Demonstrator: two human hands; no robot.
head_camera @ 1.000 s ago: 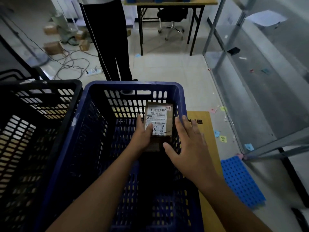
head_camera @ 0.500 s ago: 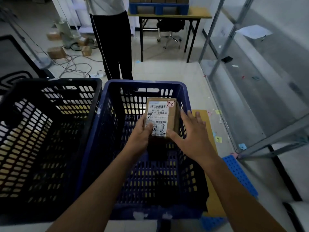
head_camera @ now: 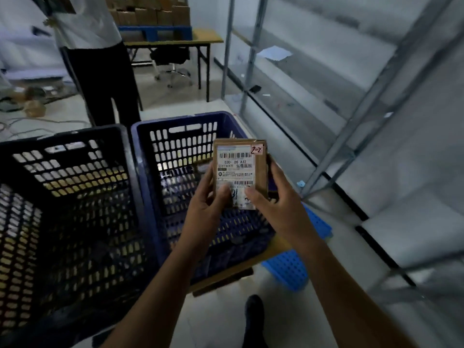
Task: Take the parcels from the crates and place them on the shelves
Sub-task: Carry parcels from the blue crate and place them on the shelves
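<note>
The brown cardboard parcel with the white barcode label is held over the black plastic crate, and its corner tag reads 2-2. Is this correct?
Not the crate. In the head view the brown cardboard parcel is held over the blue plastic crate; the black plastic crate stands beside it, to the left. The corner tag does read 2-2.

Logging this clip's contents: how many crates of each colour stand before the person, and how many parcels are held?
black crate: 1
blue crate: 1
parcel, held by left hand and right hand: 1
total: 3
</note>
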